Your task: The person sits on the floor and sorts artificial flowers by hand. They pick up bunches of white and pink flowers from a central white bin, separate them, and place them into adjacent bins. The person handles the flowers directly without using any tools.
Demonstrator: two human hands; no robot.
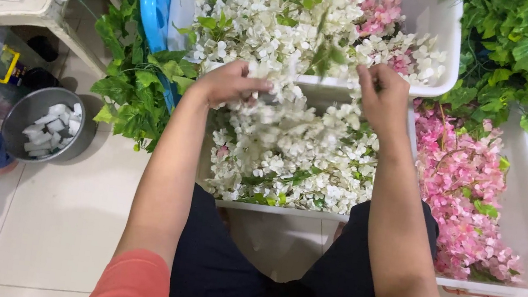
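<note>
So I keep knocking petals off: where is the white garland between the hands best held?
Probably by its thin stem at each end, from above, as the left hand and right hand do; the white garland sags, blossoms hanging loose.

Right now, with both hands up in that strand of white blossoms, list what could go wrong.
1. The white flower strand stretched between the left hand and right hand may snag on the blossoms heaped in the white tub below and shed petals.
2. Loose pieces could fall past the tub rim onto the tiled floor.
3. White blossoms might stray into the pink flowers alongside.
</note>
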